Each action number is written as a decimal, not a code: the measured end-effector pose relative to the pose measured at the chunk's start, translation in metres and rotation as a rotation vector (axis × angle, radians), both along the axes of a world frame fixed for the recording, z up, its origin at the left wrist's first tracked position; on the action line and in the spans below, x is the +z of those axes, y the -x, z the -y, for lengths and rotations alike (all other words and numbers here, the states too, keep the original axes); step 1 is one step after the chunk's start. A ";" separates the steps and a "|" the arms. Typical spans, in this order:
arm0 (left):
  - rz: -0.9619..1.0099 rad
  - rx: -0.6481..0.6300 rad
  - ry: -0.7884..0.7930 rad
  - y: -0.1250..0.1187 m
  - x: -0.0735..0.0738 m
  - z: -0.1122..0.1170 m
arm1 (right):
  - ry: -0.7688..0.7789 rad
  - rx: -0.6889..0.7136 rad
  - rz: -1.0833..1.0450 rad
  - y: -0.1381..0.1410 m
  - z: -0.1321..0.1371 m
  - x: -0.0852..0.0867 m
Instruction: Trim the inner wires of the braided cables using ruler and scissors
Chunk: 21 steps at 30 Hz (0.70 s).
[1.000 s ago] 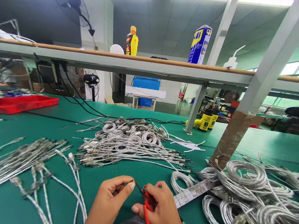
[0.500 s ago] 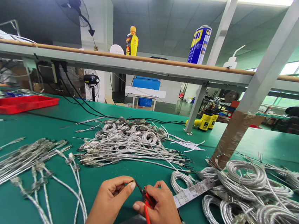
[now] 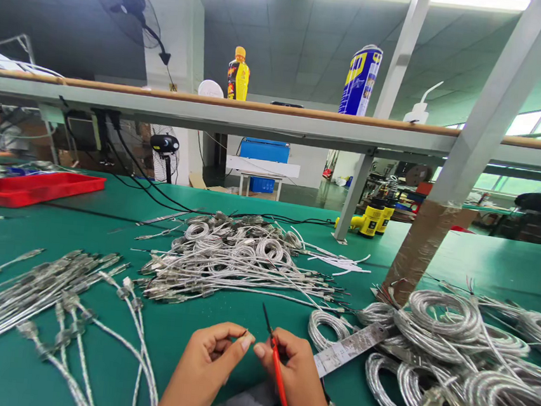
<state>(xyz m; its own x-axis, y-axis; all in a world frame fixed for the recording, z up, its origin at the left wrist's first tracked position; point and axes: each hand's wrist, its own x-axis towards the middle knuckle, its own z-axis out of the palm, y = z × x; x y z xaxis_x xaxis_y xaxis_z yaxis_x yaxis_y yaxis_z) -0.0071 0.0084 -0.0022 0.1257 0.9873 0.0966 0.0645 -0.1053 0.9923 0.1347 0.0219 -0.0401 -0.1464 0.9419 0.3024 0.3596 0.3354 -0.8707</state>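
At the green bench (image 3: 178,309), I'm watching the right hand (image 3: 297,375) pulling the red-handled snips (image 3: 277,363) clear of the left hand (image 3: 207,366), its grip closed round them, while the left is pinching a tiny wire end (image 3: 244,334).

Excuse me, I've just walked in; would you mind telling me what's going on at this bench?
A person at a green-topped bench holds red-handled cutters in the right hand, while the left hand pinches something small, too fine to make out. Coiled braided silver cables and a steel ruler lie to the right; straight cable bundles lie to the left.
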 end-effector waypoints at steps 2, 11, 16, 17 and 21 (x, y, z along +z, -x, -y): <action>-0.010 -0.040 0.045 -0.001 -0.003 -0.002 | 0.120 0.047 -0.190 0.000 -0.001 0.000; 0.057 -0.136 0.171 -0.002 -0.010 -0.006 | 0.290 0.138 -0.484 0.003 -0.004 -0.004; 0.018 -0.118 0.181 -0.004 -0.012 -0.003 | 0.319 0.096 -0.521 0.005 -0.003 -0.001; -0.002 -0.106 0.172 -0.005 -0.013 -0.003 | 0.321 0.084 -0.518 0.005 -0.003 0.000; -0.097 -0.083 0.124 -0.004 -0.012 -0.002 | 0.335 0.087 -0.493 0.007 -0.003 0.000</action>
